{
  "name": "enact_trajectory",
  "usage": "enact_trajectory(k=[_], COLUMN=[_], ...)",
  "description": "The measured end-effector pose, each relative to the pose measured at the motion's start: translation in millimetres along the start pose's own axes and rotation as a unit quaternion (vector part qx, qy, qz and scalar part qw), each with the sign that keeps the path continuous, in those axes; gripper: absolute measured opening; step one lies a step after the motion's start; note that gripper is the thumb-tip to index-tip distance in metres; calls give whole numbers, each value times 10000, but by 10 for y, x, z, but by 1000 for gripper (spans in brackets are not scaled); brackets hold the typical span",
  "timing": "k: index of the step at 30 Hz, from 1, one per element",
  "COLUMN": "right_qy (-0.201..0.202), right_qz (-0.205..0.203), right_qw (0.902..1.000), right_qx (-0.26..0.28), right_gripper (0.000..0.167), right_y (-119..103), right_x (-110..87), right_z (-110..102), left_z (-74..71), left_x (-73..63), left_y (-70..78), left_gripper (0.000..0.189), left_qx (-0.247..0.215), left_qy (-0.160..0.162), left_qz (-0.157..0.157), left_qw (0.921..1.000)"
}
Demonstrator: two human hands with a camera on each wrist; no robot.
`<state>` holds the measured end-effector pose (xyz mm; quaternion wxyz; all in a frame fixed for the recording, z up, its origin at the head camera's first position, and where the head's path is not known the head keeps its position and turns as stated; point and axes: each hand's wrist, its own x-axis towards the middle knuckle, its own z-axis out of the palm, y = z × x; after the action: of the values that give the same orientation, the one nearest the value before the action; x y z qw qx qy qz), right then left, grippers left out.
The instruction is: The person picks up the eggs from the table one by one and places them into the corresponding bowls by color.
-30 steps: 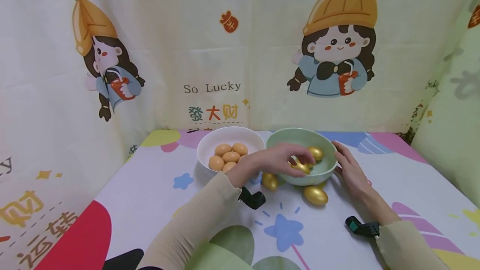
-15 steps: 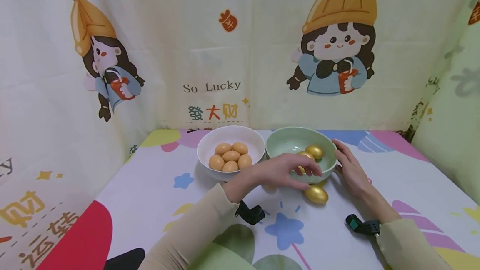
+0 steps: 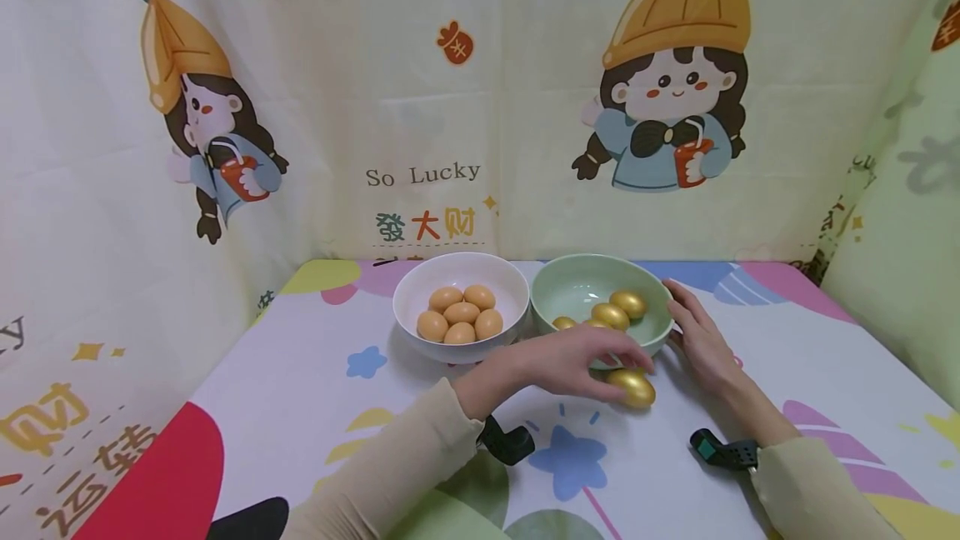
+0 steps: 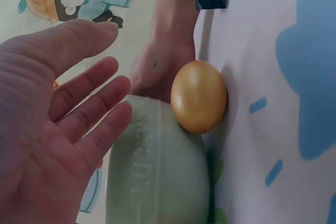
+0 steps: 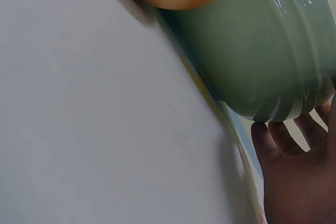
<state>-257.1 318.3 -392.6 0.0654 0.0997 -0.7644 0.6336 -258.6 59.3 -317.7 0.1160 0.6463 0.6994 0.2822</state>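
Note:
My left hand reaches across the front of the green bowl, fingers spread and slightly bent. A gold egg lies on the table against the bowl's front. In the left wrist view that gold egg stands apart from the fingers, and the palm holds nothing. Several gold eggs are inside the bowl, partly hidden by the hand. My right hand rests its fingers along the bowl's right side. The right wrist view shows its fingertips touching the bowl's outer wall.
A white bowl with several brown eggs stands left of the green one. The table has a colourful printed cover. A printed curtain hangs behind and at both sides.
My left hand has come from over the green bowl, down and to the right, to the gold egg in front of it. The right hand stays at the bowl's side.

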Motion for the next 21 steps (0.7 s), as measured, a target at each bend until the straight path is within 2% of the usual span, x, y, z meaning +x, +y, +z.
enact_trajectory(k=[6,12,15,21], right_qy=[-63,-49,-43,-17], right_qz=[21,100,110,112], right_qw=[9998,9998,9998,9999], right_qx=[-177,-152,-127,-82], right_gripper=[64,65,65,64], right_y=[-17,-12,-7,-6], right_x=[-6,-10,-5,-1], right_z=[-24,-13,-10,-18], left_z=[71,133,148,158], left_x=[68,62,41,18], left_y=[5,-33,-43,-32], left_gripper=[40,41,41,40], left_qx=[292,454,426,234], left_qy=[-402,-656,-694,-523], left_qz=[-275,-522,-592,-591], left_qw=[9984,9954,9949,9966])
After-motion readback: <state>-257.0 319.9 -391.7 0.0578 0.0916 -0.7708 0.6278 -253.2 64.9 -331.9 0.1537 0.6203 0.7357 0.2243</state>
